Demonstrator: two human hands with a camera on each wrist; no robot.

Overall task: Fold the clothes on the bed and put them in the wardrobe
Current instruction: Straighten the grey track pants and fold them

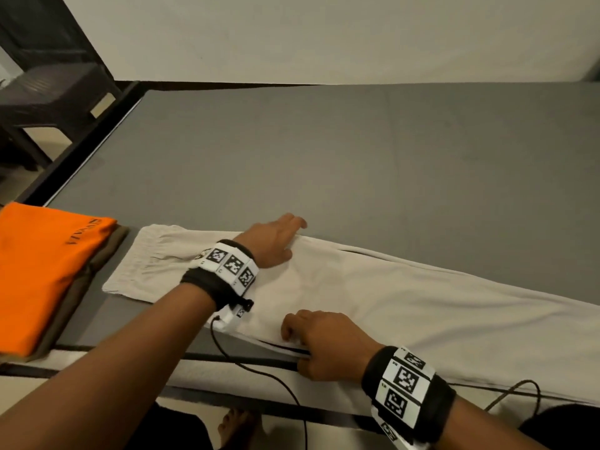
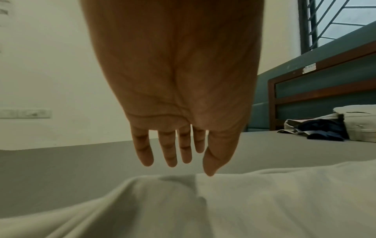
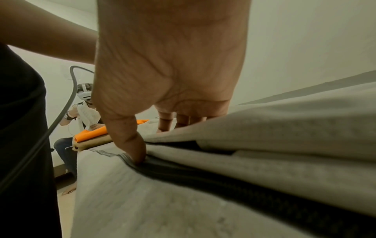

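My left hand (image 1: 274, 241) lies flat, fingers straight, at the beige trousers' (image 1: 373, 297) twelve-o'clock edge; my right hand (image 1: 324, 345) pinches the six-o'clock hem. Soft, light, floppy: I'd lift by hem corners.

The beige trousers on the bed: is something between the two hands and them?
Nothing visible is. The left hand rests open on the beige trousers, and the right hand grips their near edge at the mattress side.
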